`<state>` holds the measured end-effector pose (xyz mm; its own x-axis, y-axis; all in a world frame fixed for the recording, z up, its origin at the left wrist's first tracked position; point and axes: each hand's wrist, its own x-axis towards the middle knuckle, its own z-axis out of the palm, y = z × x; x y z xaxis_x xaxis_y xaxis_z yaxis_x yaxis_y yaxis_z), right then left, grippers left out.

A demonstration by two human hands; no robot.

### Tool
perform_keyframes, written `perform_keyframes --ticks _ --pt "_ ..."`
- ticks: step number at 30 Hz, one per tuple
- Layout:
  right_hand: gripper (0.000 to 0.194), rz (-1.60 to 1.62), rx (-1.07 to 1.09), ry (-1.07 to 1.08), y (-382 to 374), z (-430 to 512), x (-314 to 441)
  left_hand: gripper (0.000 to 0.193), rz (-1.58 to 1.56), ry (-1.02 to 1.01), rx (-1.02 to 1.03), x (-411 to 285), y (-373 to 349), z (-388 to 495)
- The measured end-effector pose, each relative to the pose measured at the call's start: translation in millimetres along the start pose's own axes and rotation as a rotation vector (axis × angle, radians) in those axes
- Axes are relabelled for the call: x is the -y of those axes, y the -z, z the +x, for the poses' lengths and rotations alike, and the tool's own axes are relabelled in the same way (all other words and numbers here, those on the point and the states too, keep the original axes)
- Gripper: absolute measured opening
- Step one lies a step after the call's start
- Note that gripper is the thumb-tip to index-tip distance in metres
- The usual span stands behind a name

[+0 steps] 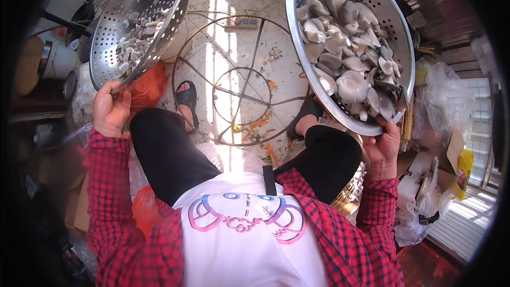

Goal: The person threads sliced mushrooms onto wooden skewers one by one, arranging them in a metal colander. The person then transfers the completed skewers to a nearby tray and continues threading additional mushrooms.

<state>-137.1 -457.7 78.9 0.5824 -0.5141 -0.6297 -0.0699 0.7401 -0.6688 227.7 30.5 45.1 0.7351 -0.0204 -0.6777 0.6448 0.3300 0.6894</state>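
Note:
My left hand [112, 107] grips the near rim of a perforated metal colander [105, 44], which is tilted at the upper left. Small pale mushroom pieces [137, 44] lie inside it. At the upper right, my right hand [384, 143] grips the lower rim of a second metal colander [293, 20], also tilted. A heap of grey oyster mushrooms [352, 86] fills much of it. Between the two colanders, a round metal frame with spokes [243, 95] stands low over the floor, between my feet.
Carrot peelings and green scraps [259, 123] litter the tiled floor. A power strip [241, 22] lies beyond the frame. Red plastic bags [149, 87] are at the left, and clear plastic bags [442, 95] at the right. A white bucket [59, 61] stands at the far left.

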Motion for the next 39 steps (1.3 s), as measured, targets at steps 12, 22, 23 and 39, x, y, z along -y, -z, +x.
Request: perform_keyframes --ticks 12,22,23,39 --pt "0.02 -0.121 -0.031 -0.306 -85 -4 -55 0.01 -0.013 -0.124 -0.147 -33 3 18" --pt "0.026 -0.506 -0.046 -0.302 -102 27 -78 0.01 -0.052 -0.202 -0.175 -41 55 19" --pt "0.026 -0.581 -0.047 -0.305 -96 34 -77 0.01 -0.067 -0.214 -0.165 -44 54 19" --pt "0.027 -0.451 0.037 -0.25 -60 29 -103 0.014 -0.06 -0.25 -0.199 -49 -29 97"
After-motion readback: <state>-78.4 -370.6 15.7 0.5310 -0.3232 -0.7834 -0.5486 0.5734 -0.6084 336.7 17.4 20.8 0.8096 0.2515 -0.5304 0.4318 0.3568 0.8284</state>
